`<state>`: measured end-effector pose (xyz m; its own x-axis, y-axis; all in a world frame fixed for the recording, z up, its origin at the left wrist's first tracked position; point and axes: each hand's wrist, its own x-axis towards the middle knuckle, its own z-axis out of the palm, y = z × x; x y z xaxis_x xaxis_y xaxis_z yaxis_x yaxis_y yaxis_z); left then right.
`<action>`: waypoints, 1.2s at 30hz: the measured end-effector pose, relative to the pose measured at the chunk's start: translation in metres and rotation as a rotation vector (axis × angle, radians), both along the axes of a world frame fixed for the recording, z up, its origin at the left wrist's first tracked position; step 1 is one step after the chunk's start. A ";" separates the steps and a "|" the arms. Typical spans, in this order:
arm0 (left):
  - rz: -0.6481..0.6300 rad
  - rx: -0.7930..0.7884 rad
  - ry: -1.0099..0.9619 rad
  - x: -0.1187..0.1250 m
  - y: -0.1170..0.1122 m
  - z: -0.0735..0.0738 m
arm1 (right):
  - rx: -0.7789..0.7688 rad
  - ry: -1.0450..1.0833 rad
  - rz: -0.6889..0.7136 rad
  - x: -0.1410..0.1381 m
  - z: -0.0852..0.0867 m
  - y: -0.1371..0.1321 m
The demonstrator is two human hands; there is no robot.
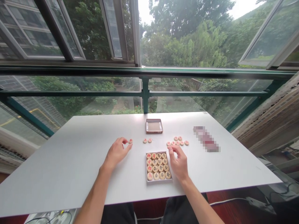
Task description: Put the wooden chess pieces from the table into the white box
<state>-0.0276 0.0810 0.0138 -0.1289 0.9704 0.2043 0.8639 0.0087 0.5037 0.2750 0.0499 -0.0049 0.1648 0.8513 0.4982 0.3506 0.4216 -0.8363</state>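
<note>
My left hand (116, 152) rests at the left of the table, its thumb and index finger closed around the sides of a Chinese chess piece (130, 141) with a red character. My right hand (179, 161) is beside the upper right corner of an open box (172, 179); its thumb and fingers are pinched together, and whether anything is between them is hidden. Just beyond those fingertips lies another red-marked piece (168, 143). Inside the box, round wooden pieces (154, 162) sit in rows, some with red characters, others black.
Two red-marked pieces (147, 140) lie between my hands. Several more (181, 143) form a group to the right. A shallow box lid (154, 126) is at the far side of the white table (77, 149). A pixelated patch (206, 139) covers something at right.
</note>
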 end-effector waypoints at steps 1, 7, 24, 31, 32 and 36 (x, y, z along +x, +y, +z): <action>0.008 -0.014 0.032 0.002 -0.005 -0.003 | 0.005 0.001 0.002 0.000 0.000 0.000; 0.118 0.083 0.225 0.025 -0.019 -0.014 | 0.014 0.007 -0.009 -0.001 0.002 -0.001; -0.482 0.211 -0.303 0.071 -0.008 0.006 | 0.018 -0.026 0.057 -0.004 0.003 0.000; -0.575 -0.009 -0.633 0.093 0.012 0.018 | 0.038 -0.111 0.139 -0.002 0.024 0.017; -0.576 -0.027 -0.682 0.096 0.016 0.017 | 0.050 -0.121 0.151 -0.002 0.028 0.022; -0.554 -0.074 -0.893 0.104 0.031 0.006 | 0.089 -0.179 0.191 -0.005 0.034 0.046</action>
